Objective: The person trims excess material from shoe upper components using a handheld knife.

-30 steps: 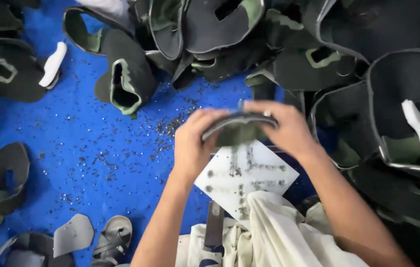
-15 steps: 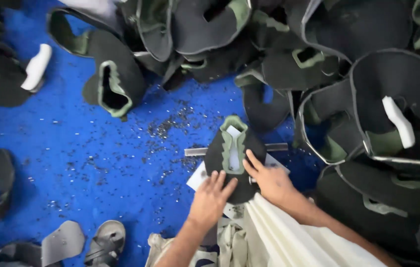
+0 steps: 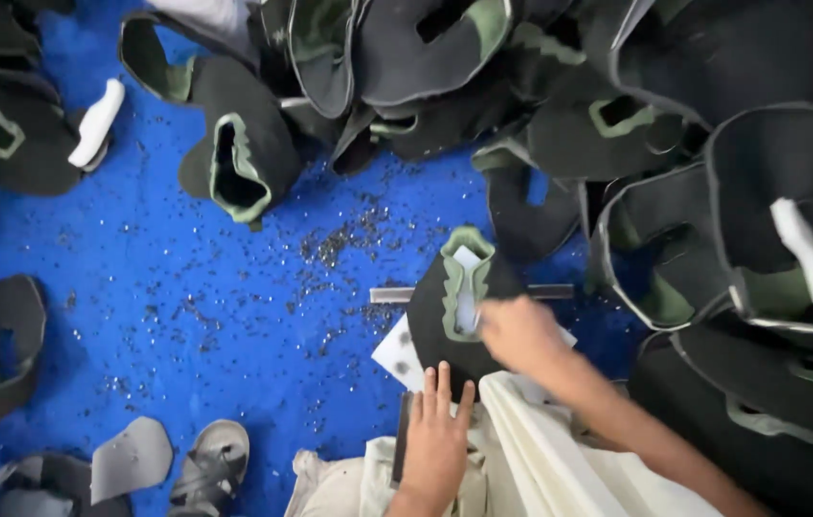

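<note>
Hands, two: left hand (image 3: 437,442), right hand (image 3: 519,330), on one shoe upper (image 3: 452,311).

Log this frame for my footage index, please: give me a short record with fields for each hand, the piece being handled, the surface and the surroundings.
left hand: flat, fingers spread, pressing the near edge of the black shoe upper
right hand: blurred, on the upper's green-trimmed opening
black shoe upper: lies on a white card
surface: blue mat strewn with dark specks
surroundings: pile of black uppers along top and right; sandal lower left
</note>
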